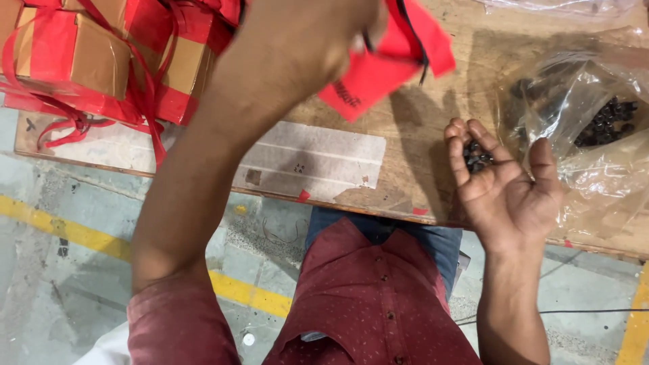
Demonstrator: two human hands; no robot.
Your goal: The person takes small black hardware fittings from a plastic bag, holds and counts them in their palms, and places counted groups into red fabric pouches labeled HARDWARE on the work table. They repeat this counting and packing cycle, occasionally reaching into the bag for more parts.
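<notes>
— Beads [477, 157] sit loose in my right hand [503, 182], fingers spread, cupped over the counter [405, 169] edge.
— Risk?
— One tilt spills them floorward (left hand [304, 40] pinches red tags [378, 67]).

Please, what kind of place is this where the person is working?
Probably a packing bench in a workshop or warehouse: a worn wooden table, a concrete floor with yellow lines, taped boxes, and a plastic bag of small black parts.
</notes>
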